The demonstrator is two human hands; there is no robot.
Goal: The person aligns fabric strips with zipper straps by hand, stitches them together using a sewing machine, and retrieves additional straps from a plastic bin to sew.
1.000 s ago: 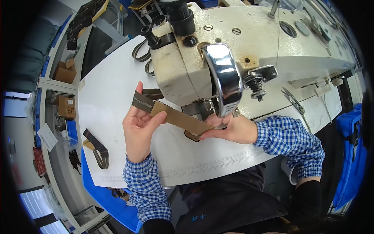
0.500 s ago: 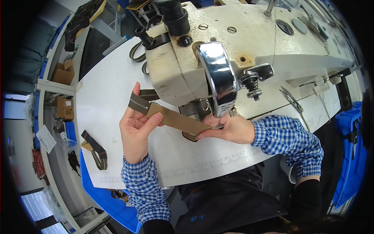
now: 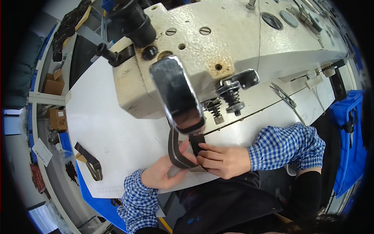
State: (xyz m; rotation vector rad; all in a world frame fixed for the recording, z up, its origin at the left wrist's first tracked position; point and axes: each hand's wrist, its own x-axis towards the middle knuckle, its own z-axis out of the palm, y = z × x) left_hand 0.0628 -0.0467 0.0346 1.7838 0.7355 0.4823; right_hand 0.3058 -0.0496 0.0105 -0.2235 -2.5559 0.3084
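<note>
Close to the table's front edge, my left hand (image 3: 157,175) is closed on a dark zipper strip (image 3: 173,146) with metal teeth. The strip curves up in a loop beneath the sewing machine (image 3: 156,87). My right hand (image 3: 228,160) pinches the same piece where a dark flat length (image 3: 197,143) runs toward the needle area. Both hands almost meet at the strip's bend. The machine's chrome cover (image 3: 175,91) hides the needle and part of the strip.
A second zipper strip (image 3: 89,160) lies at the left of the white table (image 3: 113,128). Metal scissors (image 3: 283,95) rest on the right side. Tension springs (image 3: 233,99) project from the machine. A blue bin (image 3: 348,144) stands at the right, with shelves holding cardboard boxes (image 3: 57,119) at the left.
Both hands have moved nearer the front edge and closer together. The tan-backed piece, earlier stretched between them, is now turned and bent, with its zipper side looping upward. The camera view has shifted.
</note>
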